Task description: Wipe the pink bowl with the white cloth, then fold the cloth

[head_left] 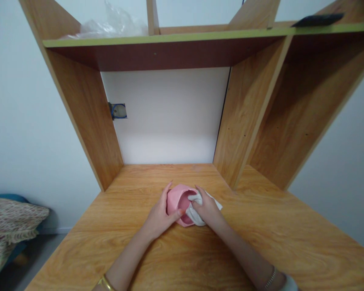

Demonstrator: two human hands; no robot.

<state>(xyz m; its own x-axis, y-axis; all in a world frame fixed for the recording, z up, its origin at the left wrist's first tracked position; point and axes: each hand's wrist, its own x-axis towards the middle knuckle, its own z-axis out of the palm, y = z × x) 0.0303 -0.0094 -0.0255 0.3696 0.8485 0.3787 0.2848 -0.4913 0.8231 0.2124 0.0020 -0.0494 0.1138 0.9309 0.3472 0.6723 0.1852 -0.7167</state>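
Note:
A pink faceted pot point(175, 199) lies tilted on the wooden desk, its round opening turned toward me and to the right. My left hand point(160, 216) grips the pot from the left, thumb across the lower rim and fingers along its far side. Bunched in my right hand point(208, 208) is a white cloth point(197, 216), pressed at the right edge of the pot's opening and partly inside it. One corner of the cloth sticks out to the right beyond my fingers. Some of my right fingertips are hidden by the cloth and the pot.
The wooden desk point(133, 258) runs under upright shelf panels point(245, 105) on both sides. Overhead is a green-edged shelf point(176, 38) holding a clear plastic bag point(112, 24) and a dark flat object point(318, 19). An open wall socket box point(119, 111) shows at the back left.

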